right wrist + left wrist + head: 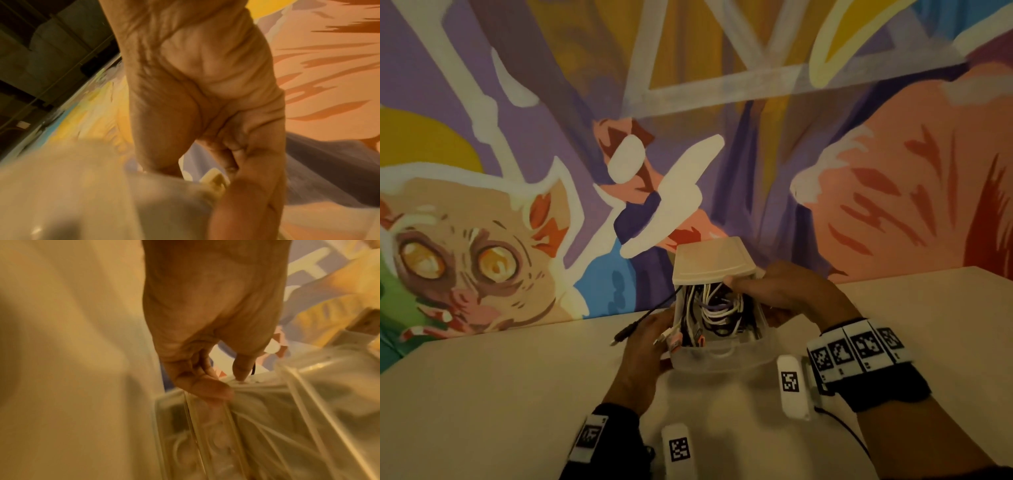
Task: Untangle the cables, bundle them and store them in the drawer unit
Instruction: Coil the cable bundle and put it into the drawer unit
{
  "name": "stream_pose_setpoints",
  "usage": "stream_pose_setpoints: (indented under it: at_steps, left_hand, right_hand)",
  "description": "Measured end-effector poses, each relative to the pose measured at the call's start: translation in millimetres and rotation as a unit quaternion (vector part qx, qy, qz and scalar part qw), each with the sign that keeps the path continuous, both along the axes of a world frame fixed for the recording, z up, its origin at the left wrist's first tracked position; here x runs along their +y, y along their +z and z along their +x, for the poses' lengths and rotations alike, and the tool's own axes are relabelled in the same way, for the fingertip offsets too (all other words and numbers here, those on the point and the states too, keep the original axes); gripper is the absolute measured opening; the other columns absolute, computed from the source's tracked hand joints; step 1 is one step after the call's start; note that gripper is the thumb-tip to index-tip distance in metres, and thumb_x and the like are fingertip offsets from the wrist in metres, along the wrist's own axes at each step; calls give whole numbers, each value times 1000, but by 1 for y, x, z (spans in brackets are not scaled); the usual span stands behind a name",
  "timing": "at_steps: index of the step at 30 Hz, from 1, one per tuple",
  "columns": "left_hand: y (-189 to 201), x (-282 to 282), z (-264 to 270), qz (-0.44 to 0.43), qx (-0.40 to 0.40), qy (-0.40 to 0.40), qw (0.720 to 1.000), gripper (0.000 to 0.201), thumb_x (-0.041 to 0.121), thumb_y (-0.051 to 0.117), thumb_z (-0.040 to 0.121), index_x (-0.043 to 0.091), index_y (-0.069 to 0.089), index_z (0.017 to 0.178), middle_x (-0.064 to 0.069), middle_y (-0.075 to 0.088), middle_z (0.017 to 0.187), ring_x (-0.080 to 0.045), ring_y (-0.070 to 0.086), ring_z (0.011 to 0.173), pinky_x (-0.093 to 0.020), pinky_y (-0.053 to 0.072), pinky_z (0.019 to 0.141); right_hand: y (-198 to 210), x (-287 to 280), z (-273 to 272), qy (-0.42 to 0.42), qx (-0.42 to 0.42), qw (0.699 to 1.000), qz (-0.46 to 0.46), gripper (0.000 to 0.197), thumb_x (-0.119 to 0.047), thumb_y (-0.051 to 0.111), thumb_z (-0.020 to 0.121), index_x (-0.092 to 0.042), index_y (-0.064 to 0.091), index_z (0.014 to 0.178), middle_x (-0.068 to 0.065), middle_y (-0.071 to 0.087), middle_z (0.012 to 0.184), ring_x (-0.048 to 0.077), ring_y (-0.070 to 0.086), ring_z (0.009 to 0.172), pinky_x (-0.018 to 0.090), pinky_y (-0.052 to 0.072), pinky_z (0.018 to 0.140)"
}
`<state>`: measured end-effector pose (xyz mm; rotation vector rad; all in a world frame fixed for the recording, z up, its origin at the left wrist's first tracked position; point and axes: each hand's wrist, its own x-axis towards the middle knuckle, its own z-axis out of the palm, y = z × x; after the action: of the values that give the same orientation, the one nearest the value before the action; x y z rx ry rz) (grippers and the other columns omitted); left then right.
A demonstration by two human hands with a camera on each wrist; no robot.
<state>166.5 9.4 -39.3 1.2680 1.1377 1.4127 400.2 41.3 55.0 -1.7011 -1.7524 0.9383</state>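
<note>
While both hands grip it, drawer (722, 356) tilts, open face camera-ward.

Pale table (500, 394) against a bright painted mural (825, 154) — dim, warm light

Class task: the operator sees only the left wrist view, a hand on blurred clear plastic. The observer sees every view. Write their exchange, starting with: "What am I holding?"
Observer: A clear drawer packed with tangled cables, held by your left hand.
Operator: Where is my other hand?
Observer: Your right hand grips the drawer unit at its upper right edge.
Operator: Is anything spilling out?
Observer: Yes, a black cable trails out the left side, its plug over the table.
</note>
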Motion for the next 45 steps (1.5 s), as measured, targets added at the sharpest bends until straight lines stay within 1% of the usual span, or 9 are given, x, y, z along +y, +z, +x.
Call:
stream_pose_setpoints:
  at_steps: [5,8,14,20,26,32,36,40,45]
  left_hand:
    - [26,5,-19,96,166,130,973,22,17,71,100,23,55,115,-9,68,101,-19,64,62,-31,49,43]
    - [48,-1,-18,150,252,45,955,18,15,67,103,28,62,113,-3,68,94,-19,64,65,-34,54,48]
    - [97,-21,-19,102,530,-88,837,50,5,50,109,46,69,129,29,71,98,8,65,85,-13,54,67]
    - [116,-22,-18,69,566,-94,816,30,60,62,92,52,72,119,24,69,100,-1,67,92,-23,55,87]
    - [97,-9,-6,93,537,-9,838,17,46,84,86,36,78,98,26,67,83,-2,66,74,-12,45,65]
    - [83,-1,0,58,557,59,826,26,56,83,83,34,70,83,12,67,79,-7,65,76,-25,52,68]
    - [100,-12,-6,34,526,1,850,16,45,73,97,31,72,89,6,76,74,-5,72,61,-16,51,60]
    - [121,-29,-20,2,460,-96,883,15,25,72,99,22,77,113,6,82,93,-10,79,82,-28,65,84]
    - [138,-50,-33,21,482,-215,849,27,18,79,94,29,77,118,16,79,108,-3,74,104,-19,56,95]
  right_hand:
    - [11,-13,-4,91,1,995,-35,47,-59,75,92,-24,60,121,-1,70,97,18,72,80,27,58,54]
    - [9,-15,-8,101,-7,995,-18,38,-44,80,93,-27,58,118,-3,69,95,15,70,77,24,57,53]
    - [5,-9,-4,104,-3,994,13,38,-36,79,95,-20,62,125,0,70,94,16,73,76,25,62,57]
    - [11,-14,-3,99,-25,995,6,20,-40,72,101,-24,60,102,0,71,88,15,72,71,24,60,54]
    - [54,-47,4,109,-155,981,46,61,-63,75,88,-20,60,129,-1,66,122,19,72,101,31,65,77]
    - [57,-69,-20,183,-287,939,40,58,-65,82,79,-23,70,117,-3,70,114,6,61,90,22,49,72]
    - [48,-56,-20,191,-260,945,53,43,-55,88,79,-26,67,103,-7,67,100,9,59,82,26,49,69]
    - [43,-48,-16,191,-222,954,68,32,-41,90,84,-26,67,100,-10,66,89,7,57,73,23,44,64]
    - [31,-38,-26,178,-232,954,67,30,-36,91,83,-21,69,97,-4,70,92,9,59,74,26,48,66]
